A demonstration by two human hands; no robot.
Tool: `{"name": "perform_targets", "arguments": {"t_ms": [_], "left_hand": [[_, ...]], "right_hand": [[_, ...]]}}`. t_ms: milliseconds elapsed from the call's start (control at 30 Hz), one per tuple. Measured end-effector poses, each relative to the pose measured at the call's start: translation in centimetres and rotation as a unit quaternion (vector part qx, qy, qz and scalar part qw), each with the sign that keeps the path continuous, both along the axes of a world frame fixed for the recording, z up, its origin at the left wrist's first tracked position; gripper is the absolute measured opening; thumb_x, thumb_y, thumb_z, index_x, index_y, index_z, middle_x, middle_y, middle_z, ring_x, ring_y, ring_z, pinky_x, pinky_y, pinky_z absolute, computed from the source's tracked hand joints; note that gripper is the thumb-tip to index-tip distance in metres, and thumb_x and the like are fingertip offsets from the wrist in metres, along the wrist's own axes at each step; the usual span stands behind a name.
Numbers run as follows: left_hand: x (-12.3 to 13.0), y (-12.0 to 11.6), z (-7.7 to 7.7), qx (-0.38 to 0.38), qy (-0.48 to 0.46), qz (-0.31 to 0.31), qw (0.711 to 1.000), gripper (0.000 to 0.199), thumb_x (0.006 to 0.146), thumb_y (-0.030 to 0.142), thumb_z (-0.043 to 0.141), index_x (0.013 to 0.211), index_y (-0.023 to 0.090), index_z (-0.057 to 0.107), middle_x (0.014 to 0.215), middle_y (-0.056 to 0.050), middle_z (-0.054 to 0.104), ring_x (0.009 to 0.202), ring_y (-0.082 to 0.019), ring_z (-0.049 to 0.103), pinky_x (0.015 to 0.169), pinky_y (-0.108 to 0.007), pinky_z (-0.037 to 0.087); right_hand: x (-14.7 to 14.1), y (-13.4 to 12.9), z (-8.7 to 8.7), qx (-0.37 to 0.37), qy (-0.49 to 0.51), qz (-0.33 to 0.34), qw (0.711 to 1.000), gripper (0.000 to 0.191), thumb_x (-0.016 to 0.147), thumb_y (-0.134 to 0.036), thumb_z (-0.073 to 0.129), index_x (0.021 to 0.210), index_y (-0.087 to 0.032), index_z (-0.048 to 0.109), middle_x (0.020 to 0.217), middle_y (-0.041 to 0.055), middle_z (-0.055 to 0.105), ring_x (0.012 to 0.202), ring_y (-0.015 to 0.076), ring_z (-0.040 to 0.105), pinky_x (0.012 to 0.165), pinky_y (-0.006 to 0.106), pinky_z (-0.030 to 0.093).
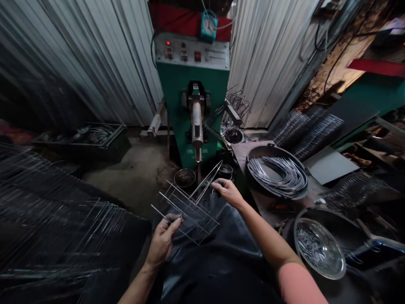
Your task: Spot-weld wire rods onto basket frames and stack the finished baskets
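Note:
My left hand [167, 234] pinches a wire grid [186, 207] by its near left side, thumb on top of the wire. The grid is tilted above a dark apron on my lap. A long bent wire [207, 179] rises from its far side to a narrow tip near the machine. Beside that wire, my right hand [225, 190] is closed with thumb and fingertips together; a small thin piece seems to show below them, too small to name. Just beyond both hands stands a green machine [172, 97] with a cylindrical metal arm [197, 124] pointing down.
At right, a round pan [305, 164] holds curved wires, and a clear bowl [340, 270] holds small metal pieces. Stacked wire grids [104, 228] fill the left. A small bowl [185, 178] sits below the machine. A crate [117, 141] stands at the back left.

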State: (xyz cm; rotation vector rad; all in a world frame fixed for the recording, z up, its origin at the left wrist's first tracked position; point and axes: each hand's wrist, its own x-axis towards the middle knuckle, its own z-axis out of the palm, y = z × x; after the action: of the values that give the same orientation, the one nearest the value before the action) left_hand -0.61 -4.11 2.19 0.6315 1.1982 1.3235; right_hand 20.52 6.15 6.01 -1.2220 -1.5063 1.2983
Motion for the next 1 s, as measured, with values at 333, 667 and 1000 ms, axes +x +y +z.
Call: {"name": "perform_targets", "arguments": {"t_ms": [333, 667, 1000], "left_hand": [[-0.9, 1.5, -0.1, -0.028, -0.012, -0.043, 0.999, 0.028, 0.052, 0.037, 0.078, 0.063, 0.016, 0.064, 0.065, -0.002, 0.062, 0.069, -0.015, 0.057, 0.067, -0.025, 0.043], [-1.6, 4.8, -1.0, -0.049, -0.049, -0.007, 0.998, 0.030, 0.053, 0.038, 0.078, 0.065, 0.015, 0.063, 0.065, 0.000, 0.062, 0.066, -0.012, 0.055, 0.066, -0.023, 0.043], [-2.3, 5.8, -0.5, -0.087, -0.058, -0.032, 0.994, 0.031, 0.048, 0.036, 0.080, 0.064, 0.015, 0.063, 0.066, -0.001, 0.063, 0.063, -0.013, 0.056, 0.061, -0.023, 0.044]], "right_hand": [[-2.2, 2.7, -2.3, -0.024, 0.070, -0.010, 0.997, 0.040, 0.072, -0.055, 0.058, 0.059, -0.018, 0.048, 0.050, -0.0054, 0.045, 0.046, 0.0074, 0.039, 0.047, 0.022, 0.031], [-3.5, 6.2, -3.2, -0.073, 0.129, -0.044, 0.988, 0.039, 0.068, -0.054, 0.062, 0.060, -0.018, 0.048, 0.047, -0.0060, 0.043, 0.041, 0.0060, 0.036, 0.040, 0.020, 0.027], [-3.4, 8.0, -3.5, -0.091, 0.110, -0.009, 0.990, 0.039, 0.068, -0.053, 0.062, 0.058, -0.018, 0.049, 0.049, -0.0052, 0.046, 0.043, 0.0061, 0.039, 0.042, 0.020, 0.028]]}}
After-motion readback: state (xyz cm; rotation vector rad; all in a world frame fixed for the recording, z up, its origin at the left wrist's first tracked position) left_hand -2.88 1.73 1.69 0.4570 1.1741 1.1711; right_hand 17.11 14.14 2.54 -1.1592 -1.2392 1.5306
